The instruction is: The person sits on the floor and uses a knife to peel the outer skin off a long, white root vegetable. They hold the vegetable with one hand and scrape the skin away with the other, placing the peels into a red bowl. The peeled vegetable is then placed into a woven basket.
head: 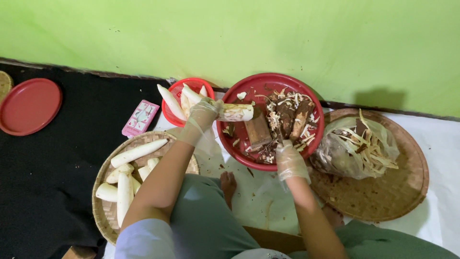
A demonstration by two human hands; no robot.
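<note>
My left hand (203, 114), in a thin clear glove, grips a peeled white cassava root (235, 112) and holds it level over the left rim of a big red bowl (268, 82). My right hand (289, 160), also gloved, is closed on the handle of a knife (277, 130) at the bowl's near rim; the blade points into the bowl among brown peelings (292, 115). A brown block (258, 132) lies in the bowl between the two hands.
A small red basket (178, 89) holds several peeled roots. More peeled roots lie on a woven tray (103, 216) at left. A clear bag of peelings (357, 146) rests on a round woven tray (412, 182). A red plate (28, 105) and pink packet (140, 118) lie on black cloth.
</note>
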